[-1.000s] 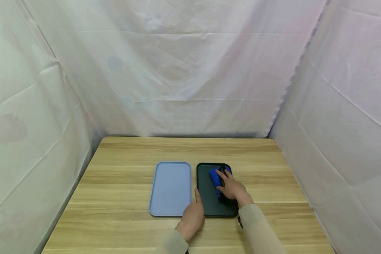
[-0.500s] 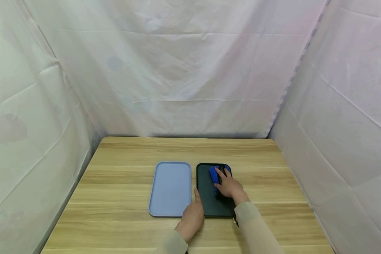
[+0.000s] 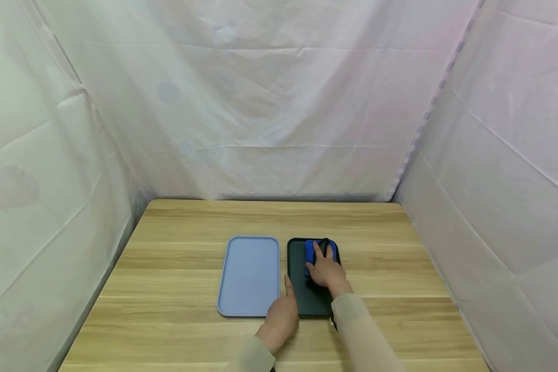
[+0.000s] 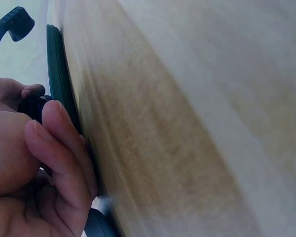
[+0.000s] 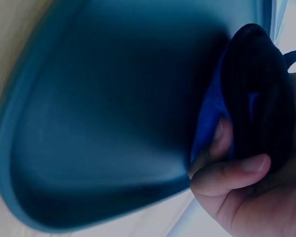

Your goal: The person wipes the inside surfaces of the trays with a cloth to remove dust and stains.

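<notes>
A dark green tray (image 3: 298,294) lies on the table in front of me. On its far right part is a blue pad (image 3: 309,251) with a black loop-like part on top. My right hand (image 3: 326,270) grips this pad from above, fingers spread over it and thumb at its left side. In the right wrist view the black part (image 5: 259,64) bulges above the curled fingers, and the palm hides much of it. My left hand (image 3: 282,315) rests at the tray's near left corner, index finger straight along the left rim. Its other fingers bend loosely in the left wrist view.
A light blue tray (image 3: 249,279) lies just left of the green one, with a narrow gap between them. Both are on a wood-grain table (image 3: 167,289). White cloth walls (image 3: 279,103) surround the table at the back and both sides.
My right hand has slid the blue pad a little left and away from me, turning it straighter, toward the tray's far edge. The left hand and both trays have stayed put.
</notes>
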The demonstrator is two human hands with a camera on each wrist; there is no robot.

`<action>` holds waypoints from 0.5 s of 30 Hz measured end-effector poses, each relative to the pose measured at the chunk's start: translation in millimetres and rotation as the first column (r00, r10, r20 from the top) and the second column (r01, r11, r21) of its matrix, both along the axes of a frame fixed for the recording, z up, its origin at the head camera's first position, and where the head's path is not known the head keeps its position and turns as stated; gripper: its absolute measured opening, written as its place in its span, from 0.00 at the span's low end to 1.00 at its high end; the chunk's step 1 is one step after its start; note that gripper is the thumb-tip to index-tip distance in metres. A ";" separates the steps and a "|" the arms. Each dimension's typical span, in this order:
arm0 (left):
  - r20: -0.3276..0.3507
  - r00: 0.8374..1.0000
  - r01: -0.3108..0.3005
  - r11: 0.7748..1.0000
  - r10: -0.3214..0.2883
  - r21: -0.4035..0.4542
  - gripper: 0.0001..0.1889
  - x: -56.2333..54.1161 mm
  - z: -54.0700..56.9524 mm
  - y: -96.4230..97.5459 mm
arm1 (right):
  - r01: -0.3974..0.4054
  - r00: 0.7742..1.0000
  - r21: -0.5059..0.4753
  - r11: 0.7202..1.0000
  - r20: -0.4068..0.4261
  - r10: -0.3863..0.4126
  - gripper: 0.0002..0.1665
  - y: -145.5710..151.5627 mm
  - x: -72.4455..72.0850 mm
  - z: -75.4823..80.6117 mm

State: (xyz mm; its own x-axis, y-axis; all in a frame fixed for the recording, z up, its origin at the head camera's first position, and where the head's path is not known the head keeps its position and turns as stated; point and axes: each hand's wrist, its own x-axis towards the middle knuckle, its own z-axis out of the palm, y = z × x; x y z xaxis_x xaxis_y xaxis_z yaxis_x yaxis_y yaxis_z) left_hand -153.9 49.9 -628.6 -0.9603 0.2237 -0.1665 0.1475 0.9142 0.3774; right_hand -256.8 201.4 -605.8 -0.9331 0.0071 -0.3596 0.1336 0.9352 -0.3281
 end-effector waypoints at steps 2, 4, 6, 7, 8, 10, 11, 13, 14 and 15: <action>0.002 1.000 0.000 1.000 0.000 -0.007 0.50 -0.2 0.2 0.0 | 0.012 1.000 -0.007 1.000 -0.003 -0.012 0.44 -2.9 0.2 -0.4; 0.013 1.000 -0.005 1.000 0.005 -0.003 0.50 -0.5 0.2 0.3 | 0.022 1.000 -0.012 1.000 -0.006 -0.022 0.44 -5.3 1.0 -0.7; 0.026 1.000 -0.011 1.000 0.011 0.001 0.50 -1.0 0.3 0.8 | 0.031 0.999 -0.013 0.999 -0.014 -0.031 0.44 -7.4 2.3 -0.6; 0.030 0.999 -0.013 1.000 0.013 0.004 0.50 -1.0 0.7 0.8 | 0.036 0.999 -0.013 0.999 -0.016 -0.036 0.44 -8.3 2.9 -0.6; 0.035 0.999 -0.015 1.000 0.014 0.006 0.50 -1.0 1.1 0.9 | 0.038 0.999 -0.014 0.999 -0.018 -0.038 0.44 -9.2 3.3 -0.7; 0.038 0.999 -0.017 1.000 0.017 0.014 0.50 -1.0 1.6 1.2 | 0.040 0.999 -0.015 0.999 -0.022 -0.040 0.44 -11.2 3.9 -0.8; 0.039 0.999 -0.016 1.000 0.015 0.015 0.50 -0.9 1.8 1.2 | 0.040 0.999 -0.018 0.999 -0.024 -0.040 0.44 -12.2 4.1 -0.9; 0.042 0.999 -0.015 1.000 0.014 0.018 0.50 -0.8 2.5 0.9 | 0.035 0.999 -0.023 0.999 -0.028 -0.036 0.44 -14.7 4.1 -1.0; 0.045 0.999 -0.015 1.000 0.014 0.023 0.50 -0.9 2.6 0.7 | 0.033 0.999 -0.026 0.999 -0.030 -0.033 0.44 -16.1 3.9 -0.9; 0.050 0.999 -0.015 1.000 0.014 0.027 0.50 -1.1 2.6 0.6 | 0.030 0.999 -0.024 0.999 -0.030 -0.031 0.44 -17.6 3.7 -1.3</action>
